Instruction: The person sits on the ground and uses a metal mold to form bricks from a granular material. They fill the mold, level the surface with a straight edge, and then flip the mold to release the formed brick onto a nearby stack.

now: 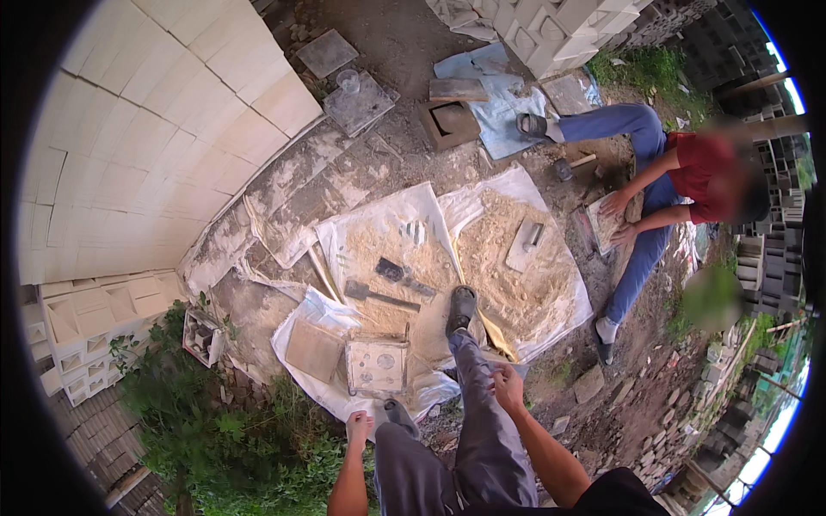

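My left hand [358,426] hangs beside my left knee, fingers loosely curled, with nothing visible in it. Just beyond it a square mould frame [377,367], whitish with round marks inside, lies on a dusty white sheet [297,378]. A flat square board [315,350] lies against the frame's left side. Over my right thigh is my right hand [506,387], empty, its fingers partly spread. In front of my forward foot lie a dark-headed mallet [379,296] and a second dark block-headed tool [404,277], both on sandy powder.
A trowel-like float [524,246] rests on the powder heap [508,228]. At right a seated co-worker [688,185] presses both hands on a filled mould [600,225]; a hammer [574,166] lies nearby. Stacked pale blocks [163,129] wall the left; plants [232,430] grow below.
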Action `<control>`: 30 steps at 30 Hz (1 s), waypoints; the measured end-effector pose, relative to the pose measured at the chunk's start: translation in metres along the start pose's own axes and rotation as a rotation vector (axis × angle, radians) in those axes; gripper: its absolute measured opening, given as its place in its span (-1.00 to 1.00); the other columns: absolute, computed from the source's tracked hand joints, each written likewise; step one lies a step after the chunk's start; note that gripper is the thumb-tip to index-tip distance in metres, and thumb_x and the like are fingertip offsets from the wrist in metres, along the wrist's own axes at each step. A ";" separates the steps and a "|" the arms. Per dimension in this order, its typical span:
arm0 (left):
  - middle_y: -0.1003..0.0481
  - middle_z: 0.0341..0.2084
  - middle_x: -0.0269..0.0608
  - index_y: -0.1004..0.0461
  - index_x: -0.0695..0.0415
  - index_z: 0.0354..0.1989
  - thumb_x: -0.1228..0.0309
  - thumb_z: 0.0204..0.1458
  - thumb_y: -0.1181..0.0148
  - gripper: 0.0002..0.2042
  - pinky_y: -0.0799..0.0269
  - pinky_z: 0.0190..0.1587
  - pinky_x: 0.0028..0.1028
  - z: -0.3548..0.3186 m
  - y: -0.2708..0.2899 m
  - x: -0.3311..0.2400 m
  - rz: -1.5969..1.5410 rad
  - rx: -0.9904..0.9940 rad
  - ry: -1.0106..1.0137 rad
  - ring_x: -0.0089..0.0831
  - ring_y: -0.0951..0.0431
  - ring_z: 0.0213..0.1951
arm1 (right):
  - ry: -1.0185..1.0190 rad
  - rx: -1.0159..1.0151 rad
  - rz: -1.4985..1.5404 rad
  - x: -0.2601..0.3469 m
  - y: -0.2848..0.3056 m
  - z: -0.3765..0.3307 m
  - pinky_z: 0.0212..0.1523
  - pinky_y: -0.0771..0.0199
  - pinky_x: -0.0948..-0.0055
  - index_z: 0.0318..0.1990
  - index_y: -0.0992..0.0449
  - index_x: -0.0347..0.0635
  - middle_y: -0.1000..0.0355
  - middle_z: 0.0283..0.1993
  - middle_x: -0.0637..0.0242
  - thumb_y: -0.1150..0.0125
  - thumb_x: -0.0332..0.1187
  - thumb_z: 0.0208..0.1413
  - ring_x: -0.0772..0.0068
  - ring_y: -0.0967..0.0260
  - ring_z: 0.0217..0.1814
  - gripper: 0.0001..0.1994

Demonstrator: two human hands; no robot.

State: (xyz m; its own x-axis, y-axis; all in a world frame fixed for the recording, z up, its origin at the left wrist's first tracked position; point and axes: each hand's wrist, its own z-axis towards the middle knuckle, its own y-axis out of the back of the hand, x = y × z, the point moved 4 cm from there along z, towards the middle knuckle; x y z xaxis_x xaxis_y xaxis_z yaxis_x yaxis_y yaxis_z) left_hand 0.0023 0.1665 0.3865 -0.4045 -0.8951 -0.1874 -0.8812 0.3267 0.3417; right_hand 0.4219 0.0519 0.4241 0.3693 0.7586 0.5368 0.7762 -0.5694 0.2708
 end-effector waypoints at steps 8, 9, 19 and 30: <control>-0.54 -0.40 -0.20 -0.42 0.18 -0.09 0.31 0.17 -0.03 -0.77 -0.43 -0.39 -0.51 0.005 -0.186 -0.225 0.215 0.273 -0.412 -0.50 -0.53 -0.44 | 0.090 0.104 -0.855 0.121 0.061 0.207 -0.17 -0.46 0.15 -0.19 -0.51 -0.26 -0.49 -0.21 -0.10 0.02 -0.31 0.01 -0.07 -0.46 -0.15 -0.71; -0.54 -0.38 -0.20 -0.42 0.18 -0.09 0.30 0.18 -0.02 -0.76 -0.43 -0.35 -0.49 0.009 -0.201 -0.255 0.136 0.322 -0.433 -0.50 -0.54 -0.41 | 0.071 0.094 -0.982 0.153 0.067 0.229 -0.10 -0.43 0.11 -0.22 -0.51 -0.25 -0.47 -0.19 -0.13 0.02 -0.30 -0.01 -0.15 -0.42 -0.08 -0.71; -0.53 -0.34 -0.20 -0.39 0.12 -0.09 0.26 0.20 0.02 -0.77 -0.39 -0.37 -0.54 0.119 -0.255 -0.446 -0.082 0.257 -0.261 -0.49 -0.54 -0.35 | 0.390 -0.084 -0.541 0.322 -0.004 0.322 -0.15 -0.44 0.25 -0.15 -0.50 -0.23 -0.50 -0.27 -0.03 -0.05 -0.27 0.06 0.01 -0.48 -0.17 -0.72; -0.55 -0.34 0.07 -0.45 0.20 -0.25 0.13 0.10 -0.06 -0.67 -0.44 -0.15 -0.19 0.287 -0.432 -0.679 0.661 0.139 -0.750 -0.02 -0.55 -0.21 | 0.108 -0.153 -0.727 0.371 0.005 0.595 -0.02 -0.38 0.15 -0.05 -0.40 -0.33 -0.46 -0.15 -0.14 -0.13 -0.16 0.02 -0.09 -0.41 -0.05 -0.56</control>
State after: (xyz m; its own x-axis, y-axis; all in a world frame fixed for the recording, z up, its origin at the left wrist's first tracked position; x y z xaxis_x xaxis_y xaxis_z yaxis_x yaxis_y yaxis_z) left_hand 0.5873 0.7207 0.1018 -0.8297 -0.1151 -0.5462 -0.4256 0.7637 0.4854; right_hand 0.8673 0.5187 0.1487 -0.2679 0.9294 0.2538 0.7225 0.0196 0.6911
